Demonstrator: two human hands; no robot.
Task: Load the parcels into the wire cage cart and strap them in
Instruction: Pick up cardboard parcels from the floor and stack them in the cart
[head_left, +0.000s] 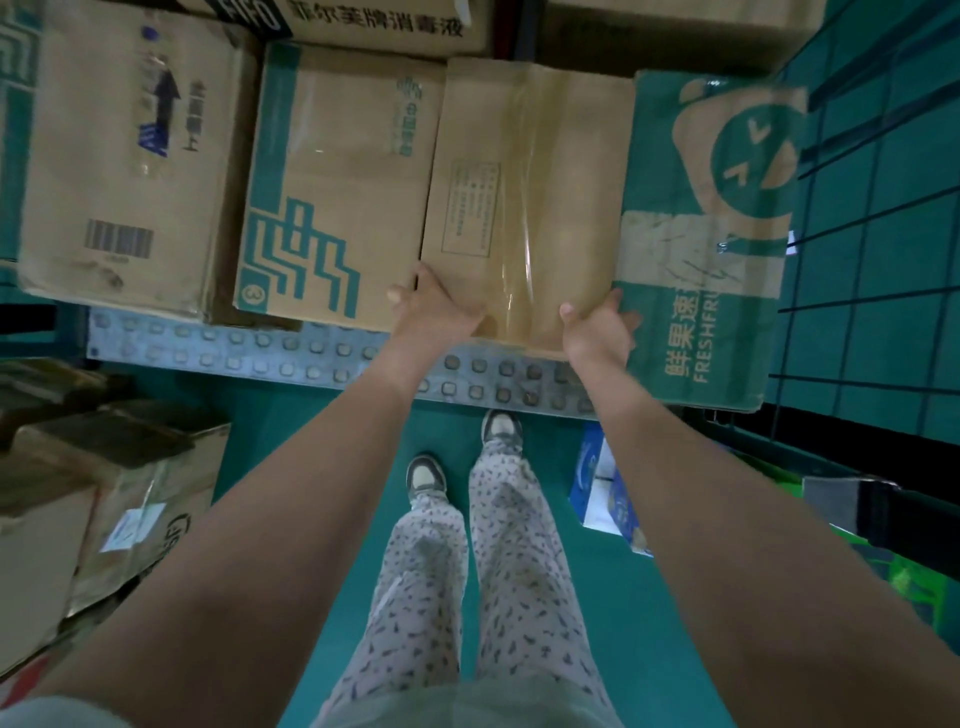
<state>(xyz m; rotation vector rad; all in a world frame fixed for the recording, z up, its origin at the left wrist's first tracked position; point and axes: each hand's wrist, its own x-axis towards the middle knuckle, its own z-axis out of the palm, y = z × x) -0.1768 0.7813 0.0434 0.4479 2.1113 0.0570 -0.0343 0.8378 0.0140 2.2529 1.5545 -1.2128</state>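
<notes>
Now my left hand (436, 307) and my right hand (597, 327) grasp the near edge of the plain brown taped cardboard box (524, 197), between a teal-printed carton (337, 192) and a green carton (711, 249), over the grey studded cart floor (234, 353)

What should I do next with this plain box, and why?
Probably push the plain box deeper: left hand and right hand grip its near corners, between the patterned box and fruit box, and its edge juts past the patterned one.
</notes>
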